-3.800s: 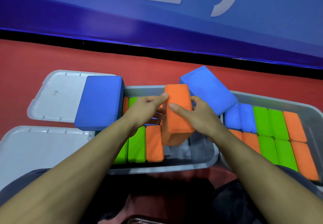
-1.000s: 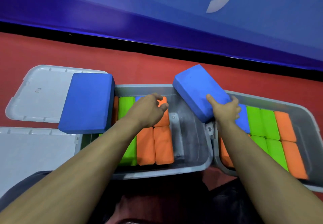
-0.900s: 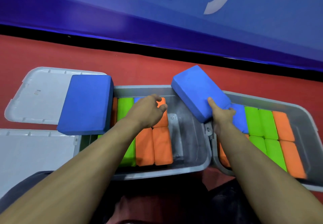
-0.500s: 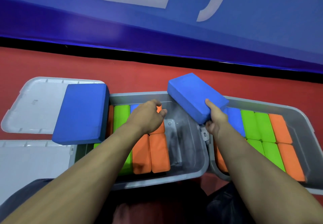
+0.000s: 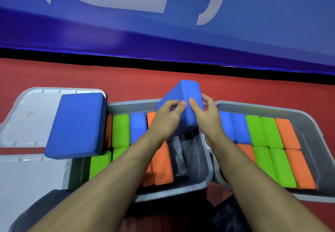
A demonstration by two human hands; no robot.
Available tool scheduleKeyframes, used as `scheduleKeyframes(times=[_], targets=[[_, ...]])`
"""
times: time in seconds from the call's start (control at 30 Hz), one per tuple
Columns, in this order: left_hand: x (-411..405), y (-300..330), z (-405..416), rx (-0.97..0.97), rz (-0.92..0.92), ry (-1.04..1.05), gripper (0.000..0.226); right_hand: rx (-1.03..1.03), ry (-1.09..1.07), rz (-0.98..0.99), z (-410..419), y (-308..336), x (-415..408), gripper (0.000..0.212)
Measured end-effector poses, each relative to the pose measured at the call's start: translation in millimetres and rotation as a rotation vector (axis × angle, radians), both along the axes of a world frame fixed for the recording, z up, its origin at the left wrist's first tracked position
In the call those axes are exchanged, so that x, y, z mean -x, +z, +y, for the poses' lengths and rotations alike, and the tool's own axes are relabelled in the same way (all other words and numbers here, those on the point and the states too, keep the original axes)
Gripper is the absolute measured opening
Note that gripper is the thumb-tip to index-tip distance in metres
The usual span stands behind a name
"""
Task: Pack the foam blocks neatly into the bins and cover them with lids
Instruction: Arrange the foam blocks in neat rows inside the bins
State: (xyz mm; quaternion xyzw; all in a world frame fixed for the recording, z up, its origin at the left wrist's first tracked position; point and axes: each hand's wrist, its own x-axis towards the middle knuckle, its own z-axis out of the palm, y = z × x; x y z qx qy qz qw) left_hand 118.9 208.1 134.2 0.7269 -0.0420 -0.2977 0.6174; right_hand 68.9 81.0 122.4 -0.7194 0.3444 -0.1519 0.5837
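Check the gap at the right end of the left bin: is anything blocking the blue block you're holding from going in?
Nothing visible blocks it. The blue block, held by left hand and right hand, hangs directly over the bare gap beside the orange blocks.

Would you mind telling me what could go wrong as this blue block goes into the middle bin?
1. The held blue block is tilted in the left hand and right hand above the gap in the left bin; it may wedge crooked against the orange blocks.
2. The other blue block rests across the bin's edge and the lid; a forearm could knock it off.
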Motion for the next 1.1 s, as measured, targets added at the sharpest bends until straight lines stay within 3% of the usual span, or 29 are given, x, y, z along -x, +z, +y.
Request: scheduleKeyframes(times=[0.17, 0.3, 0.37, 0.5, 0.7, 1.0, 1.1], targets=[[0.4, -5.1, -11.2, -0.015, 0.001, -0.007, 0.054, 0.079, 0.023, -0.038, -19.2, 1.0, -4.3, 0.041], [0.1, -17.3, -18.8, -0.054, -0.017, 0.014, 0.064, 0.002, -0.005, 0.035, -20.2, -18.4, -11.3, 0.034], [-0.3, -24.6, -19.4, -0.073, -0.028, 0.025, 0.059, -0.074, -0.046, 0.102, -15.6, -34.3, -16.2, 0.04], [-0.2, -45.3, -14.2, -0.112, -0.002, 0.024, 0.058, -0.139, -0.017, 0.253, -5.5, -59.7, -22.1, 0.033], [-3.5, -73.4, -7.0, -0.126, 0.116, 0.112, 0.041, -0.18, 0.066, 0.304, 1.2, -87.9, -30.1, 0.028], [-15.8, -109.4, 8.1, -0.13, 0.231, 0.147, 0.045, -0.303, 0.069, 0.312, 5.3, -112.7, -33.0, 0.027], [-18.8, -112.4, 12.7, -0.142, 0.245, 0.137, 0.023, -0.29, 0.066, 0.329, 7.9, -117.3, -34.6, 0.021]])
